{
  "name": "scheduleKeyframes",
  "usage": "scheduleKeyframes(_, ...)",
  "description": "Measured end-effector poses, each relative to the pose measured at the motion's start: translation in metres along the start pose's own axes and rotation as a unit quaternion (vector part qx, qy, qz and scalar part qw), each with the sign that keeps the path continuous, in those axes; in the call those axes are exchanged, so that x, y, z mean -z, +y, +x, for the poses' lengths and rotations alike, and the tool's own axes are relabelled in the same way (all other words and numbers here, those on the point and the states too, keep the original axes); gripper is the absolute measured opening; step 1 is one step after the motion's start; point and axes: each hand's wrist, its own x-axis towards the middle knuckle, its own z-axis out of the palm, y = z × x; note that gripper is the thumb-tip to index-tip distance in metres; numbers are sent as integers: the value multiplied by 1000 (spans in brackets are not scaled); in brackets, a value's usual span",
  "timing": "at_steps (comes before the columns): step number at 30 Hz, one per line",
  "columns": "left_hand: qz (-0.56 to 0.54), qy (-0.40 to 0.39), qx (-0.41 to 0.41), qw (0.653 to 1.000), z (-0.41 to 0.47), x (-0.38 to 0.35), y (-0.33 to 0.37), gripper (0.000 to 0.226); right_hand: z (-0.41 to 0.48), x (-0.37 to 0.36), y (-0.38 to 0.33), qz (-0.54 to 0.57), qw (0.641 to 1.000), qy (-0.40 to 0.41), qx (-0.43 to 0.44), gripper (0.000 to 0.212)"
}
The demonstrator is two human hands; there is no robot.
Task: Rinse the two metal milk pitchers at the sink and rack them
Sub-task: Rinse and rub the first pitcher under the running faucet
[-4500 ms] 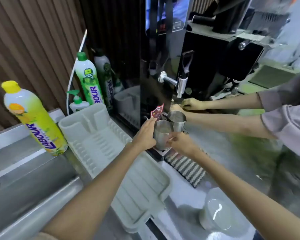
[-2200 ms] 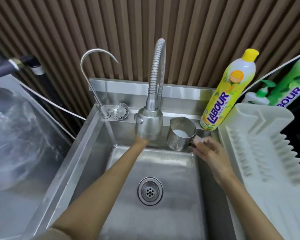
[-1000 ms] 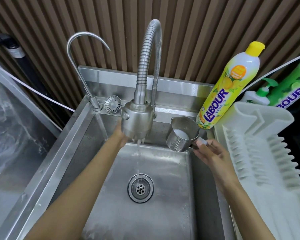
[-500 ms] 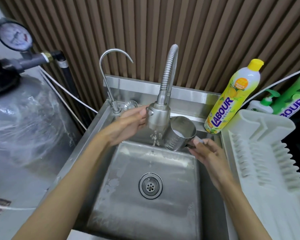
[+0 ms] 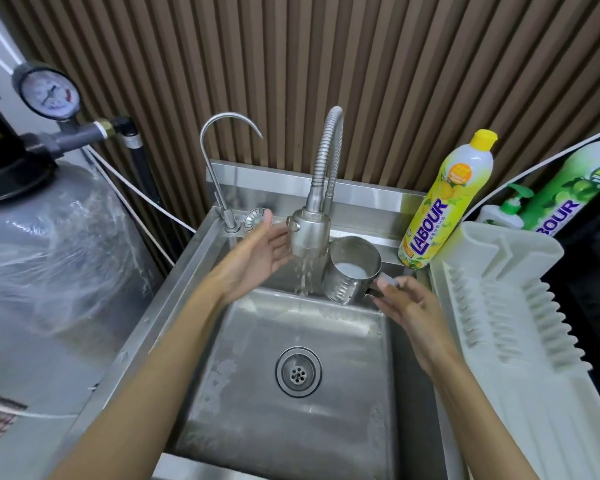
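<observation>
One metal milk pitcher (image 5: 352,270) with white milk residue inside hangs over the back right of the steel sink (image 5: 343,420), tilted toward the tap. My right hand (image 5: 404,303) grips its handle. Water runs from the flexible tap's spray head (image 5: 309,235), falling just left of the pitcher. My left hand (image 5: 257,254) is open, palm up, just left of the spray head, fingers close to it. The second pitcher is out of sight. The white plastic drying rack (image 5: 520,327) lies to the right of the sink.
A thin gooseneck tap (image 5: 222,168) and a strainer (image 5: 255,220) stand at the sink's back left. A yellow LABOUR dish soap bottle (image 5: 444,206), a pump bottle (image 5: 503,213) and a green bottle (image 5: 568,188) stand at the back right. A wrapped tank (image 5: 49,258) with a pressure gauge (image 5: 45,91) stands left.
Water now flows harder from the spray head. My left hand has opened and drawn slightly away from the spray head. The pitcher stays beside the stream in my right hand.
</observation>
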Motion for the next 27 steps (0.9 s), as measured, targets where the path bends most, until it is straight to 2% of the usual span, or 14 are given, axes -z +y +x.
scheduleKeyframes(2,6,52,23,998,-4,-2,-14,96,0,-7,-1,1,1000,-9,0,21)
scheduleKeyframes(5,2,107,27,994,-13,-9,-33,58,-2,-24,2,-3,999,-35,0,18)
scheduleKeyframes(8,14,123,0,992,-25,-16,-35,41,-8,-42,7,-9,998,-67,-6,17)
scheduleKeyframes(14,144,128,10,981,-45,-15,-33,58,-13,-43,13,-1,995,-97,-34,15)
scheduleKeyframes(17,186,140,19,972,-52,-18,-35,69,-7,-39,11,-29,995,-92,-20,15)
scheduleKeyframes(21,204,164,-1,965,-54,-22,-43,81,-2,-46,12,-25,996,-80,-6,17)
scheduleKeyframes(27,166,200,-21,966,-61,-22,-54,70,-16,-41,21,-13,998,-55,-21,19)
